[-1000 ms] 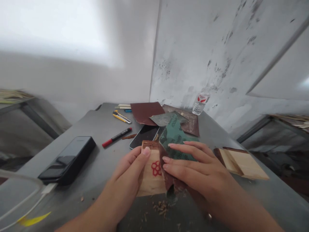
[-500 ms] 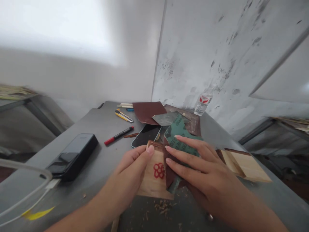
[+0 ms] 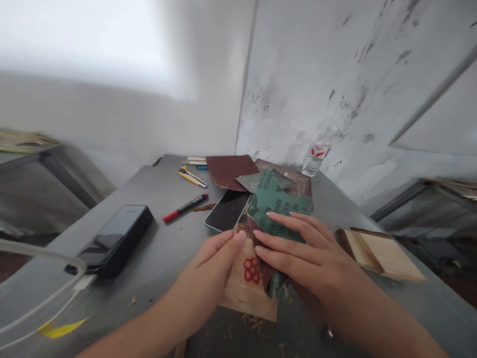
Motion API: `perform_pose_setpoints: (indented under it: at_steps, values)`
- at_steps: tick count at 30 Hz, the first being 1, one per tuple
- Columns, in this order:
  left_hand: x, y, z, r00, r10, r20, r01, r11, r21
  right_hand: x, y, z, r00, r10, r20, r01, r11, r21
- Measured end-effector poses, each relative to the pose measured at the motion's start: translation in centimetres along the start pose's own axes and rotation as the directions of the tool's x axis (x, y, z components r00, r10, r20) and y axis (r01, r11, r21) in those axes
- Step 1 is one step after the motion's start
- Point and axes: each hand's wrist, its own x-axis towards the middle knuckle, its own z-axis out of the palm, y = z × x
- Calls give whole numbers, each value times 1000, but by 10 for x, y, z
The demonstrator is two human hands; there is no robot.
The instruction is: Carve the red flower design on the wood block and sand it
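Observation:
My left hand pinches the upper left edge of a thin wooden piece that carries a red flower drawing. Pressed on the green-backed sandpaper, my right hand has its fingers stretched out, and the sheet's dark red side folds over the right part of the wood. The sandpaper hides the wood's right edge; my right thumb is out of sight. Wood shavings lie just below the piece.
A phone, red marker, yellow cutter and dark red sheet lie beyond my hands. A black device with a cable is left, wooden pieces right, and a bottle at the back.
The wooden piece has shifted slightly right and toward me, tilting more, with my left hand following. The sandpaper has turned, and more of its green back shows above my right fingers.

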Motion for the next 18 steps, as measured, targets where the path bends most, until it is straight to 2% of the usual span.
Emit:
perform_pose_setpoints:
  at_steps: [7,13,18]
  values:
    - [-3,7,3,994,91,63,-88,995,-44,-1,-1,-1,983,83,-164,-95,993,-68]
    - [-8,9,6,993,84,78,-81,996,-50,-5,-2,-4,993,64,-99,-74,992,-104]
    - [-1,10,1,997,80,6,-80,997,-12,-7,7,-9,981,113,-159,-135,982,-132]
